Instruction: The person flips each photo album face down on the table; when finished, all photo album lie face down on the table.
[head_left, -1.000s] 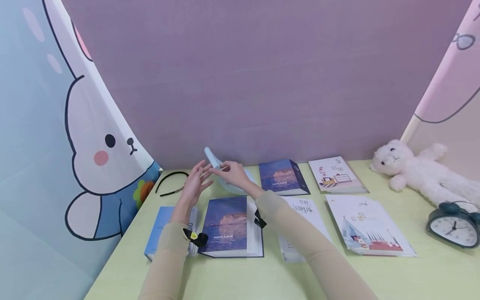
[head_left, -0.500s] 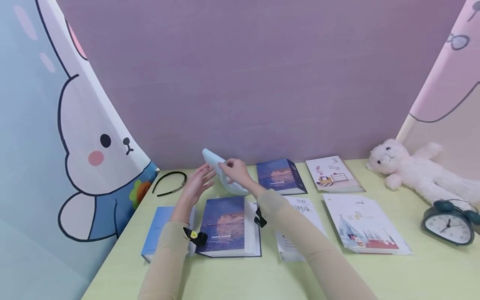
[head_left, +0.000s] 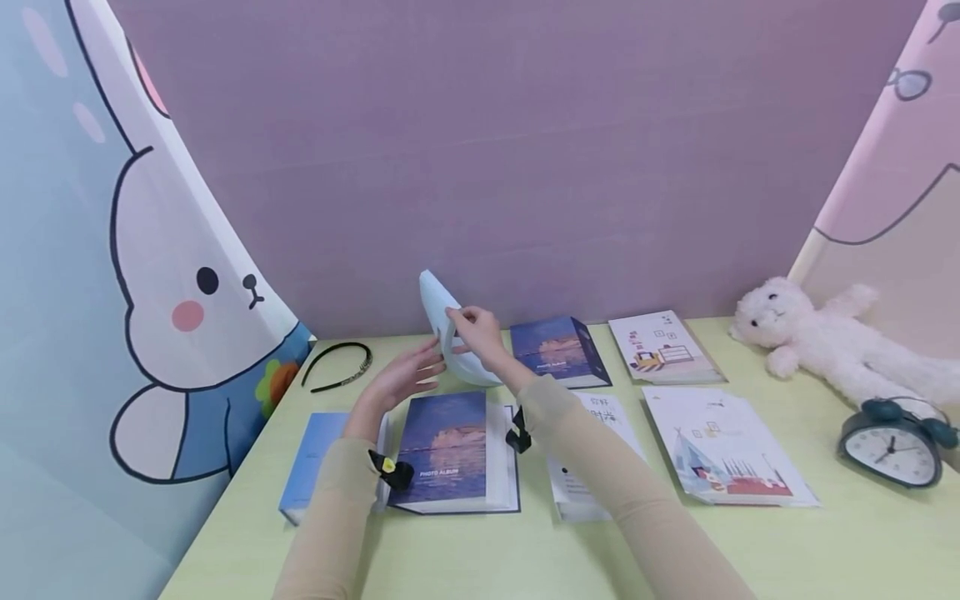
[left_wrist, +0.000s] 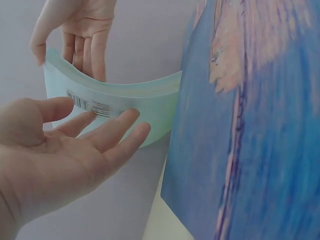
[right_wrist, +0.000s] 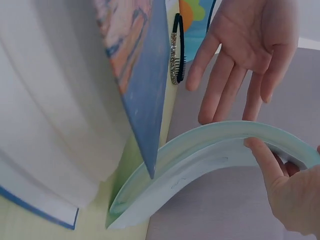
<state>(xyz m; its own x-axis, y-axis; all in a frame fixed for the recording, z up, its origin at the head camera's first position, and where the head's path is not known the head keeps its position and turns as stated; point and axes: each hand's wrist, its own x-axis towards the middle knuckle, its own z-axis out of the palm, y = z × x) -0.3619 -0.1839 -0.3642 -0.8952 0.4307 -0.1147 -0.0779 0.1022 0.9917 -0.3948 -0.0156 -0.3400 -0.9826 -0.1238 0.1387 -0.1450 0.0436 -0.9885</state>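
A pale blue-green soft-cover booklet [head_left: 437, 302] is bent into a curve above the back of the table. In the left wrist view a barcode shows on the booklet's [left_wrist: 160, 110] outer cover. My right hand [head_left: 480, 337] pinches its edge, thumb on the inner side in the right wrist view. The left hand [head_left: 397, 383] is held palm up with fingers loosely extended, close to the barcode side; whether all fingertips touch it I cannot tell. The booklet's lower end seems to rest on the table, behind a photo album [head_left: 446, 450] with a seascape cover.
Left of the album lies a blue book [head_left: 306, 458], with a black headband [head_left: 337, 367] behind. To the right are another seascape album [head_left: 551, 350], several white illustrated books [head_left: 727, 446], a white plush toy [head_left: 825, 333] and a dark green alarm clock [head_left: 892, 450].
The booklet's free end has risen and stands more upright, its bend wider. My right hand moved up and right with it; the left hand shifted slightly right and down.
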